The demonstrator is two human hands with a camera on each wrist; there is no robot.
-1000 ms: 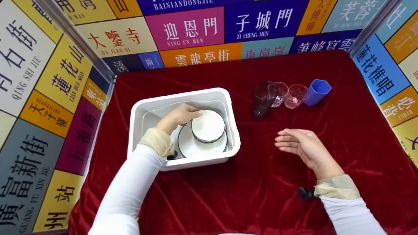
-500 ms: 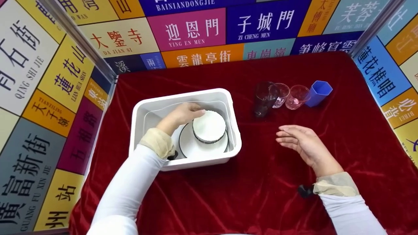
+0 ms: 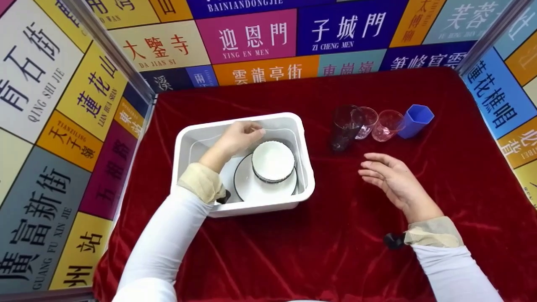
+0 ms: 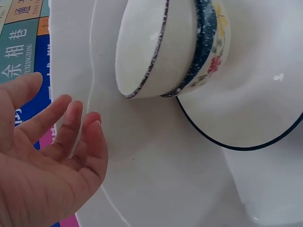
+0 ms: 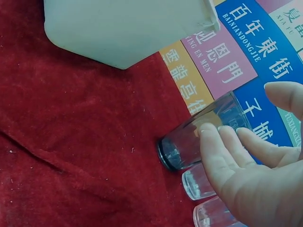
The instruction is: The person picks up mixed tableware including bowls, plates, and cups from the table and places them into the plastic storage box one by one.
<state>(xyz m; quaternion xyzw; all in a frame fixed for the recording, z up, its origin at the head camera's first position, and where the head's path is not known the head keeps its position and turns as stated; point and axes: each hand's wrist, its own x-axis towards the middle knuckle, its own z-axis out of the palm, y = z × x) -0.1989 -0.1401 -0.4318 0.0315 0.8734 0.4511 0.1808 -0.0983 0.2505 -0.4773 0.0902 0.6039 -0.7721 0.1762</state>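
Observation:
My left hand (image 3: 240, 137) hovers over the white basin (image 3: 309, 172), fingers loosely bent and holding nothing. Just to its right, white bowls (image 3: 273, 161) are stacked on a dark-rimmed white plate (image 3: 256, 189) inside the basin. In the left wrist view the lower bowl shows a blue band (image 4: 201, 42) and painted flowers, and a gap separates the bowls from the fingers. My right hand (image 3: 393, 178) is held above the red cloth with relaxed fingers and nothing in them. The dark tall glass (image 3: 346, 128) is nearest to it, partly covered by the fingers in the right wrist view.
Right of the dark glass stand a clear glass (image 3: 367, 123), a pink glass (image 3: 387, 126) and a blue six-sided cup (image 3: 415, 121), in a close row. Red velvet cloth (image 3: 335, 247) covers the table. Panels with printed characters (image 3: 256, 40) rise at the back and sides.
My left hand has let go of the upper bowl and risen slightly away toward the basin's back. The bowls stay on the plate. My right hand has shifted slightly, its fingers spreading.

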